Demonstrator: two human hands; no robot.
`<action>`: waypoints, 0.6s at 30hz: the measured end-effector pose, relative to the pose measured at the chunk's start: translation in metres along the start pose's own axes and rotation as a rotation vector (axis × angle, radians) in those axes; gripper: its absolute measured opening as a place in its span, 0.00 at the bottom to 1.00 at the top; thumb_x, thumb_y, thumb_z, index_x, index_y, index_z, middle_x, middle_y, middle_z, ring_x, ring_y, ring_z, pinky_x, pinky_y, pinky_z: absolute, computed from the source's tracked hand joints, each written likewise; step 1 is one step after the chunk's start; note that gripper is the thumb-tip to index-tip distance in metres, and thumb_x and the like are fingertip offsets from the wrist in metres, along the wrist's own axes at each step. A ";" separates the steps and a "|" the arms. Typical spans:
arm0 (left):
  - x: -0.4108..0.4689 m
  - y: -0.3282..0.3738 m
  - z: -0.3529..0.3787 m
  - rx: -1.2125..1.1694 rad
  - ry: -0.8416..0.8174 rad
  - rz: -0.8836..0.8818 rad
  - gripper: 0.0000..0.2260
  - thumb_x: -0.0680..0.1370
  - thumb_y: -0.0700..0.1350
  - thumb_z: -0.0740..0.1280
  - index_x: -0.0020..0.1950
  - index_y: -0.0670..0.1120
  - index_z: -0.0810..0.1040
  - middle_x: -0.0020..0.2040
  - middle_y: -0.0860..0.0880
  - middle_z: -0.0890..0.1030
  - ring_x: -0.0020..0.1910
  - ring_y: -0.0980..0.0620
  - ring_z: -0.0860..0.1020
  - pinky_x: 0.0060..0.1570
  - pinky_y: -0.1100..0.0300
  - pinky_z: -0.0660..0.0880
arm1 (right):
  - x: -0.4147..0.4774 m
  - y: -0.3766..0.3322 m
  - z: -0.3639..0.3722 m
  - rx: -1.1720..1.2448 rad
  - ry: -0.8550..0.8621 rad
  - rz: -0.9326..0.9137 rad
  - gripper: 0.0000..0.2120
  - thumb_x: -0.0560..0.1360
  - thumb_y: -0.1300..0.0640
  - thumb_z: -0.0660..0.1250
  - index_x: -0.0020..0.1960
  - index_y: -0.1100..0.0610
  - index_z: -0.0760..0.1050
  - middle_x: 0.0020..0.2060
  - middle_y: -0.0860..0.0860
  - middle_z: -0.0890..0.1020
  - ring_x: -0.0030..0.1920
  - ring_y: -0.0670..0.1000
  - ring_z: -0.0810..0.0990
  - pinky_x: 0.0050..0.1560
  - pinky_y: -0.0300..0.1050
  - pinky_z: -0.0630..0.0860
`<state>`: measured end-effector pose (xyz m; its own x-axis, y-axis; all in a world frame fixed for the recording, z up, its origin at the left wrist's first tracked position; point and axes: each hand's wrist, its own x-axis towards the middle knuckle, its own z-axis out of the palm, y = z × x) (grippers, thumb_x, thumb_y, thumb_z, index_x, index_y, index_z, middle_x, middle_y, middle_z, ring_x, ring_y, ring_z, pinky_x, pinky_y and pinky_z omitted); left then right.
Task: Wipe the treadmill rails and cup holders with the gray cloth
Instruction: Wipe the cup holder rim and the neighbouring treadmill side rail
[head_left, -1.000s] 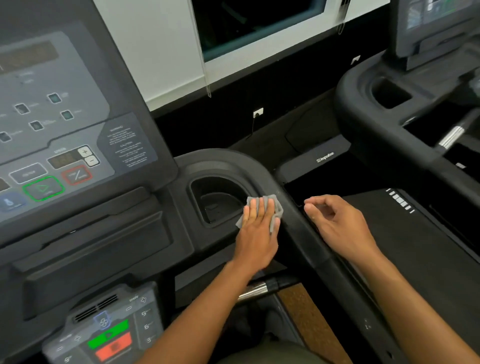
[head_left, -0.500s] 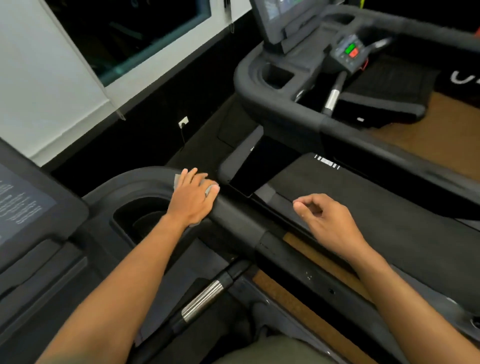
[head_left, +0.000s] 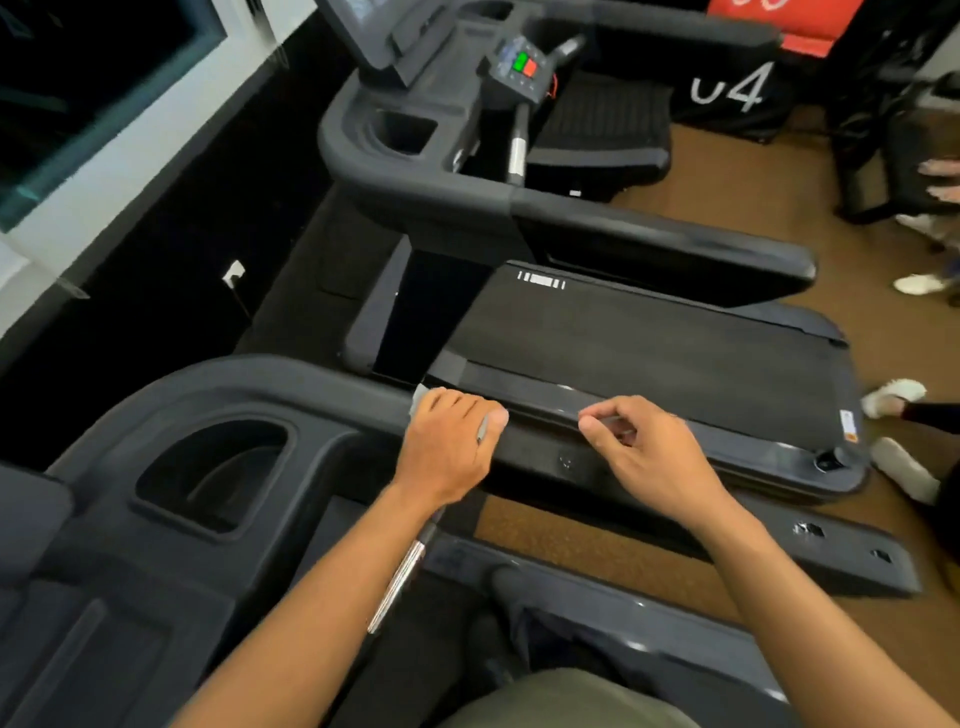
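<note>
On the dark gray plastic treadmill rail, the left hand has slid away from the rim of the deep black cup holder, so the wiping now passes from holder to rail. Its fingers curl over the rail, clamping the small gray cloth beneath. The right hand hovers just beside it, loosely curled, holding nothing.

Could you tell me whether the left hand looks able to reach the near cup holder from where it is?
Probably yes. The left hand grips the gray cloth on the rail, and the cup holder sits open just to its left, with nothing between them.
</note>
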<state>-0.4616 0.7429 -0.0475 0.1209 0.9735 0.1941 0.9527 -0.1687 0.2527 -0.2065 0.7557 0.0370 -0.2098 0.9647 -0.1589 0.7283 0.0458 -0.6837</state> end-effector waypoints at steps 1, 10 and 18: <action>0.002 -0.013 -0.002 0.016 0.000 0.010 0.14 0.86 0.53 0.56 0.52 0.56 0.82 0.49 0.57 0.84 0.52 0.52 0.79 0.64 0.54 0.68 | -0.009 0.009 -0.004 -0.020 0.023 0.023 0.07 0.81 0.45 0.67 0.56 0.44 0.81 0.51 0.37 0.82 0.53 0.41 0.81 0.54 0.40 0.77; 0.007 -0.016 -0.005 0.039 0.041 -0.247 0.16 0.83 0.49 0.58 0.43 0.52 0.83 0.44 0.53 0.86 0.49 0.48 0.80 0.64 0.48 0.69 | -0.087 0.079 -0.024 -0.243 0.224 0.193 0.12 0.80 0.47 0.70 0.61 0.49 0.82 0.57 0.47 0.84 0.57 0.53 0.79 0.54 0.45 0.72; 0.011 0.094 0.038 0.075 -0.020 -0.179 0.20 0.84 0.51 0.54 0.45 0.52 0.84 0.44 0.54 0.86 0.49 0.50 0.81 0.67 0.52 0.69 | -0.090 0.104 -0.045 -0.217 0.270 0.186 0.13 0.80 0.47 0.69 0.62 0.49 0.82 0.59 0.49 0.83 0.60 0.53 0.79 0.61 0.52 0.75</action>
<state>-0.3598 0.7439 -0.0571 -0.0475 0.9899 0.1333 0.9776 0.0187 0.2096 -0.0827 0.6854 0.0122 0.0966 0.9939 -0.0530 0.8650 -0.1102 -0.4896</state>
